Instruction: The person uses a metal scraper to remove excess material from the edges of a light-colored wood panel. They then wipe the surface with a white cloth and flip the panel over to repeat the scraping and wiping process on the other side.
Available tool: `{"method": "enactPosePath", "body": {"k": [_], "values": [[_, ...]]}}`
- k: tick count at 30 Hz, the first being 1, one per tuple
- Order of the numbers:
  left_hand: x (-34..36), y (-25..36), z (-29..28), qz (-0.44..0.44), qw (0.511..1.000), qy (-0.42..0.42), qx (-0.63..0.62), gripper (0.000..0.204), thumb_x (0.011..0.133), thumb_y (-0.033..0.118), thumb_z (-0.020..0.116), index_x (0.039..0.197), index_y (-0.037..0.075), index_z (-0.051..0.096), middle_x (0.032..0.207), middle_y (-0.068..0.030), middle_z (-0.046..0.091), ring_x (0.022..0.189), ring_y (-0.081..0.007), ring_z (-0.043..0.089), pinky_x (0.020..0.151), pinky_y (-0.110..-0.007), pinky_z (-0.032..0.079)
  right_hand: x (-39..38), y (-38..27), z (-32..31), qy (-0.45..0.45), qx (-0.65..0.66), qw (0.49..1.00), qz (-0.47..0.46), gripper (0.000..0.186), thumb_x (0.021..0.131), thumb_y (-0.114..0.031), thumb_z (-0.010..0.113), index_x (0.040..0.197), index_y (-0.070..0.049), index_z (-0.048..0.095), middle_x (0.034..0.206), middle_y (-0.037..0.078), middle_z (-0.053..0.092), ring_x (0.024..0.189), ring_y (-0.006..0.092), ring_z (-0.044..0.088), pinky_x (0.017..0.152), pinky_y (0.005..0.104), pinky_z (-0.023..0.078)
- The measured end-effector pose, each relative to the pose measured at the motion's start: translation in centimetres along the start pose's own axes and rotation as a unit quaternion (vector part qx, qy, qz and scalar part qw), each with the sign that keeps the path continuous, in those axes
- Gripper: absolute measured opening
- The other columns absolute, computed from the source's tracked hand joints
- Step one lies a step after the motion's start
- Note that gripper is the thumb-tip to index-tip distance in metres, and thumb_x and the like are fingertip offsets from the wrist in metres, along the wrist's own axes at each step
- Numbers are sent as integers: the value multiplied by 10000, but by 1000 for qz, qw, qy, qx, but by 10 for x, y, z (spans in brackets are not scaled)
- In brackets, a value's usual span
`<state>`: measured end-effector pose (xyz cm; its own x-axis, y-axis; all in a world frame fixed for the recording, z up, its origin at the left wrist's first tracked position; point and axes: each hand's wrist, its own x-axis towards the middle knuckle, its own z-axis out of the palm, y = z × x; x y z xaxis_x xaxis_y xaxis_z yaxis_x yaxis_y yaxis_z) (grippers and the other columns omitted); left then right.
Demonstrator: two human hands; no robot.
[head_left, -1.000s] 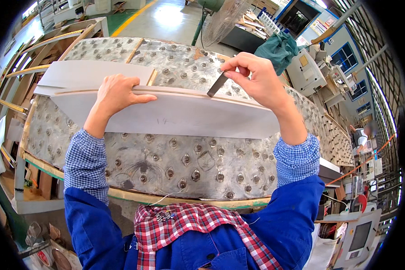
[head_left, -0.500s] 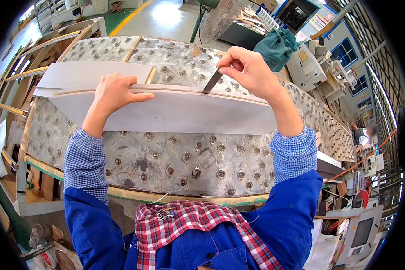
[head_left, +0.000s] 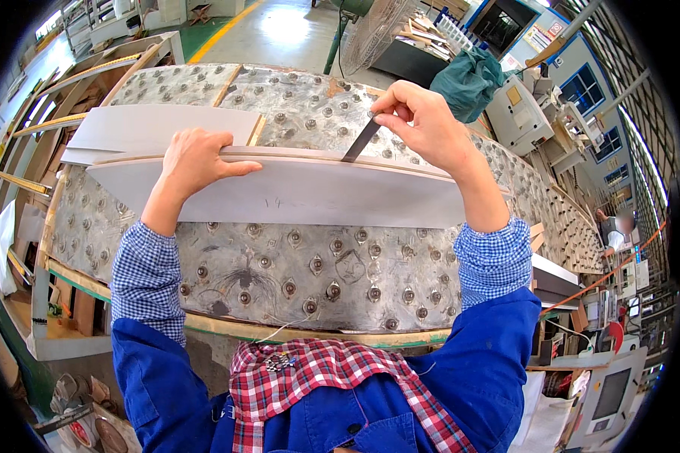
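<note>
A long white panel (head_left: 317, 192) stands on its edge on the metal worktable, its pale brown top edge facing up. Over the left part of that edge, my left hand (head_left: 198, 164) is closed, the thumb pointing right along the panel. My right hand (head_left: 423, 124) pinches the upper end of a thin, flat, dark strip (head_left: 361, 142) between thumb and fingers. Slanting down to the left, the strip meets the panel's top edge with its lower end. Pencil marks show on the panel's near face. Behind my left hand lie more white boards (head_left: 159, 124).
Rows of ball rollers (head_left: 333, 291) stud the worktable (head_left: 227, 253), which has a wooden rim. A wooden rack (head_left: 60, 121) stands left. Beyond the table are a fan (head_left: 370, 38), a green bag (head_left: 468, 84) and a white machine (head_left: 520, 113). Another person (head_left: 618, 230) is far right.
The view has shifted slightly. Both hands, the dark strip and the panel keep almost the same places relative to one another.
</note>
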<state>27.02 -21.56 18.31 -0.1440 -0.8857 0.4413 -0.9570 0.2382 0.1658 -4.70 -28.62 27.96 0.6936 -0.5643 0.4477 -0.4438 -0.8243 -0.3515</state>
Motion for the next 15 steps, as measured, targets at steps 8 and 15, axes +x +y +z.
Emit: {"method": "enactPosePath", "body": {"k": [8, 15], "values": [[2, 1, -2, -10, 1000, -9, 4, 633, 660, 673, 680, 622, 42, 640, 493, -125, 543, 508, -301, 565, 510, -367, 444, 0, -4, -6, 7, 31, 999, 40, 110, 818, -12, 667, 926, -5, 642, 784, 7, 609, 628, 61, 463, 566, 216, 408], [3, 5, 0, -6, 1000, 9, -4, 621, 664, 673, 677, 636, 53, 650, 485, -115, 537, 512, -297, 572, 521, -377, 449, -2, 1, -5, 9, 11, 1000, 26, 125, 808, -24, 682, 926, -7, 646, 791, 15, 616, 632, 66, 466, 565, 218, 407]]}}
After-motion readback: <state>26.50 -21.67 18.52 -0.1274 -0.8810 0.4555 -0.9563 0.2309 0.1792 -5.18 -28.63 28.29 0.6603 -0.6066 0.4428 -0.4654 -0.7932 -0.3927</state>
